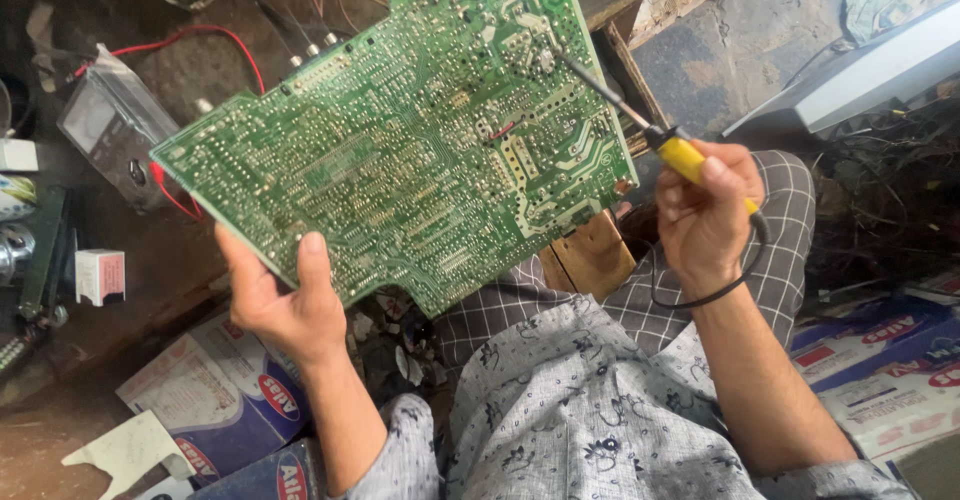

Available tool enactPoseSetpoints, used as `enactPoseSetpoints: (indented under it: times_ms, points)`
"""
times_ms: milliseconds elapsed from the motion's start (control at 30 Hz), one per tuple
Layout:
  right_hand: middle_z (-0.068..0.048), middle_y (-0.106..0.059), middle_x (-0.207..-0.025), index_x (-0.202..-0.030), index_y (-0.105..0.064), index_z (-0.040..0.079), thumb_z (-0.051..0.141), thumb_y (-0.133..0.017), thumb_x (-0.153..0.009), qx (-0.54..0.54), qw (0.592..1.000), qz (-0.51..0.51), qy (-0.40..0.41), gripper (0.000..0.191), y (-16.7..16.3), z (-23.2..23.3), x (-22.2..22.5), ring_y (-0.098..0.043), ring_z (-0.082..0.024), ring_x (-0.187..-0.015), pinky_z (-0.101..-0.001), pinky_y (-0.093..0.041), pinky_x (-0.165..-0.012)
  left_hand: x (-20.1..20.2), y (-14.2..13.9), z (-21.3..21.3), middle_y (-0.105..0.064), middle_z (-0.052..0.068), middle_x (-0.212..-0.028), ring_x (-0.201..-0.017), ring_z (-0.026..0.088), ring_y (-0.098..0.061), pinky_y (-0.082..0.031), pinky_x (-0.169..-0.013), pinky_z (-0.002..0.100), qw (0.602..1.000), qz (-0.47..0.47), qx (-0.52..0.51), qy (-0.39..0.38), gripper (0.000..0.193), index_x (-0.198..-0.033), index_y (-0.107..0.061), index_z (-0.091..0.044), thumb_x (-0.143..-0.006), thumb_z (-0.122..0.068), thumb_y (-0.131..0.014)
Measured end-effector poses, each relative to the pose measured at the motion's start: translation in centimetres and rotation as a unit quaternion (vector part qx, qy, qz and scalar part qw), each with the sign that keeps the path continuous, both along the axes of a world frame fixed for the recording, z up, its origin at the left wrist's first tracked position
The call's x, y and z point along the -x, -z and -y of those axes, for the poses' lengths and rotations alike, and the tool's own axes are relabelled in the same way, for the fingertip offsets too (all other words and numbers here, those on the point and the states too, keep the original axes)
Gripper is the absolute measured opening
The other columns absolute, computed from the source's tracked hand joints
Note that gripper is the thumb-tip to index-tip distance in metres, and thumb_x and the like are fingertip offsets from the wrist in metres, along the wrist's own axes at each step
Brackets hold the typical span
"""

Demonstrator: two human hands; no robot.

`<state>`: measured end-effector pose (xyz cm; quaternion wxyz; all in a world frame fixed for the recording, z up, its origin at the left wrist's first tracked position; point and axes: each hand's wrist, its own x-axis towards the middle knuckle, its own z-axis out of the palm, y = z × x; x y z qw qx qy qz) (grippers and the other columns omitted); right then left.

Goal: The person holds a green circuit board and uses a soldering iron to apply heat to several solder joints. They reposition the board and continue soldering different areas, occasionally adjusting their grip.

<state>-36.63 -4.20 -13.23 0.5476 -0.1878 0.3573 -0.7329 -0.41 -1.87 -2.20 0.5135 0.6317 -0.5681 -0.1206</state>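
My left hand (285, 305) grips the large green printed circuit board (400, 130) by its lower edge, solder side up and tilted. My right hand (705, 215) is closed around the yellow-handled soldering iron (685, 158), tip touching a joint near the board's upper right. I judge the soldering under way, not finished.
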Motion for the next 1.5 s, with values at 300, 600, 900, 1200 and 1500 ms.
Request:
enactPoseSetpoints:
  times_ms: [300, 600, 900, 1200, 1500]
  points:
    - [-0.019, -0.064, -0.088, -0.11, -0.055, 0.001, 0.019, -0.063, -0.105, 0.029, 0.997, -0.037, 0.053, 0.021, -1.7, -1.3, 4.2, -0.057, -0.019, -0.064, -0.025, -0.046, -0.052, -1.0, 5.7, 1.7, -0.065, 0.004, -0.133, -0.107, 0.011, -0.062, -0.051, -0.1, 0.024, 0.985, -0.167, 0.009, 0.046, 0.061, -0.159, -0.042, 0.005, -0.104, -0.005, -0.066]
    - [-0.023, -0.068, -0.092, -0.111, -0.058, -0.006, 0.022, -0.071, -0.109, 0.145, 0.964, -0.221, -0.025, 0.031, -6.5, -3.9, 3.0, -0.064, -0.021, -0.068, -0.0299, -0.054, -0.062, -0.3, 9.3, 2.1, -0.053, 0.017, -0.152, -0.129, 0.019, -0.057, -0.049, -0.109, 0.031, 0.947, -0.311, -0.001, 0.085, 0.075, -0.157, -0.035, 0.008, -0.097, -0.01, -0.075]
    - [-0.017, -0.073, -0.094, -0.112, -0.069, -0.003, 0.015, -0.075, -0.105, 0.282, 0.716, -0.607, -0.198, 0.02, -15.4, 0.5, -11.0, -0.07, -0.014, -0.068, -0.0238, -0.055, -0.057, 2.4, 10.1, -0.2, -0.06, 0.023, -0.14, -0.13, 0.035, -0.06, -0.051, -0.11, 0.041, 0.997, -0.036, 0.051, -0.042, 0.072, -0.153, -0.042, 0.003, -0.094, -0.015, -0.079]
    - [-0.014, -0.078, -0.101, -0.116, -0.073, -0.002, 0.015, -0.074, -0.109, 0.283, 0.608, -0.701, -0.245, 0.019, -15.4, 6.5, -22.8, -0.076, -0.014, -0.083, -0.0244, -0.06, -0.067, 0.9, 11.4, -9.9, -0.072, 0.011, -0.119, -0.103, 0.02, -0.07, -0.057, -0.082, 0.031, 0.975, -0.197, -0.018, -0.103, 0.054, -0.141, -0.057, -0.004, -0.091, -0.01, -0.077]
    - [-0.014, -0.078, -0.104, -0.116, -0.073, -0.002, 0.015, -0.072, -0.11, 0.283, 0.627, -0.674, -0.268, 0.018, -12.8, 8.0, -23.4, -0.077, -0.015, -0.086, -0.0255, -0.061, -0.072, -2.8, 11.2, -10.9, -0.072, 0.012, -0.116, -0.1, 0.021, -0.068, -0.055, -0.082, 0.032, 0.971, -0.176, -0.008, -0.165, 0.049, -0.138, -0.06, 0.0, -0.092, -0.005, -0.076]
